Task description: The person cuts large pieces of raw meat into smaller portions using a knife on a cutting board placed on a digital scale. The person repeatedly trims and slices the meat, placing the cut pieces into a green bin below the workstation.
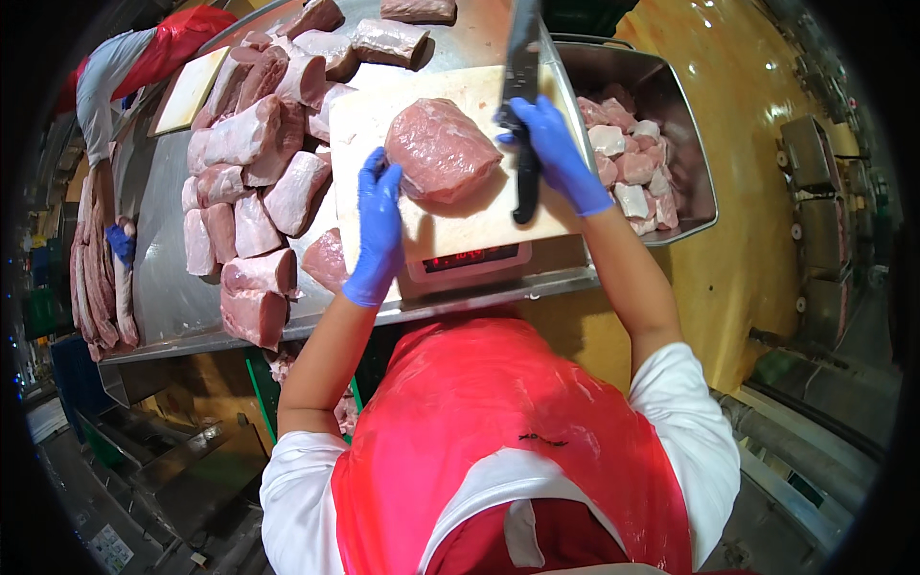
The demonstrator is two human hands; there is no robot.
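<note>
Your blue-gloved left hand (377, 225) is partly open, fingers against the left side of a rounded pink meat chunk (444, 150) on the white rectangular cutting board (353, 117) — your blue-gloved right hand (556, 149) closes around a long, black-handled knife (522, 72).

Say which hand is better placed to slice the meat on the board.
Likely the right hand: it holds the knife, beside the meat. The left hand, at the meat's left edge, has no knife.

The board (460, 84) lies bare beyond the meat (446, 151); the knife (520, 81) bars the right.
</note>
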